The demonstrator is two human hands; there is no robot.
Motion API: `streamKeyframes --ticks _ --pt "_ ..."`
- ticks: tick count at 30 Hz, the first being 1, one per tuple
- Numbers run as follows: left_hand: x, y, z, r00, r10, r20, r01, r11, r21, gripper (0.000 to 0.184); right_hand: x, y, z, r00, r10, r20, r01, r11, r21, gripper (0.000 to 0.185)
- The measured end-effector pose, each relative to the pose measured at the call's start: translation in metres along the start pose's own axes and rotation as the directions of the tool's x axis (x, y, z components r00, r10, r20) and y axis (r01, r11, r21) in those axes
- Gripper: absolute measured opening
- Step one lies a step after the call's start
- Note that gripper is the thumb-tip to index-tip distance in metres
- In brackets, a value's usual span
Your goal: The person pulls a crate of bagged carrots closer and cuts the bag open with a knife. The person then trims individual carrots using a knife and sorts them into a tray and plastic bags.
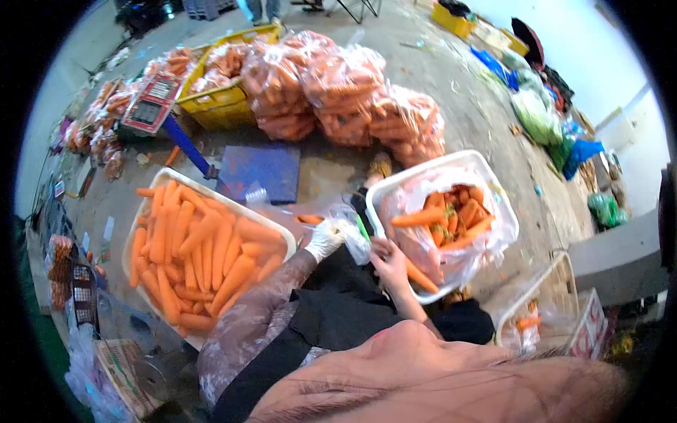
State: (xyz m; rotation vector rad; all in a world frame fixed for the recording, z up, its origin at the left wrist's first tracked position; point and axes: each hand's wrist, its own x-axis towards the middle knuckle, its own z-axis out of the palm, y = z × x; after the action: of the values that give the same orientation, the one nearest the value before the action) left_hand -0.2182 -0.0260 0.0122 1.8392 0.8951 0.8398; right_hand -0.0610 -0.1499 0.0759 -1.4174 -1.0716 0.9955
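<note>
My left hand, in a white glove, is closed on the gathered neck of a clear plastic bag with some carrot showing inside. Close on its right, my bare right hand has its fingers bent near a thin green strip; whether it grips anything is too small to tell. To the left sits a white tub heaped with carrots. On the right, another white tub holds a plastic liner with carrots, and one carrot lies by its near edge.
Large bags of carrots and a yellow crate stand ahead. A blue platform scale with its display is before me. A basket stands at right. A person's legs show at the top.
</note>
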Motion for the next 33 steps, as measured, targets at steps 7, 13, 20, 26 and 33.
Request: streamKeyframes --ticks 7,13,20,26,33 --pt "0.031 0.004 0.029 0.996 -0.033 0.084 0.057 0.953 -0.298 0.025 -0.048 0.102 -0.057 0.991 0.100 -0.093 -0.135 0.615 -0.777 0.022" --pt "0.027 0.011 0.033 1.000 0.026 0.006 -0.024 0.970 -0.244 0.021 -0.043 0.060 -0.070 0.750 0.594 0.291 -0.656 0.724 0.214 0.024" --pt "0.034 -0.031 0.075 0.986 0.114 0.120 -0.155 0.891 0.426 0.025 -0.022 0.060 -0.153 0.853 0.486 0.191 -0.326 0.781 -0.533 0.038" --pt "0.025 -0.047 0.046 0.971 0.110 0.213 -0.195 0.879 0.436 0.016 -0.085 0.116 -0.223 0.822 0.473 0.318 -0.178 0.744 -0.644 0.041" --pt "0.003 0.017 0.024 0.976 -0.022 0.215 -0.015 0.985 0.169 0.020 -0.098 0.022 -0.276 0.847 0.494 0.198 -0.123 0.543 -0.831 0.031"
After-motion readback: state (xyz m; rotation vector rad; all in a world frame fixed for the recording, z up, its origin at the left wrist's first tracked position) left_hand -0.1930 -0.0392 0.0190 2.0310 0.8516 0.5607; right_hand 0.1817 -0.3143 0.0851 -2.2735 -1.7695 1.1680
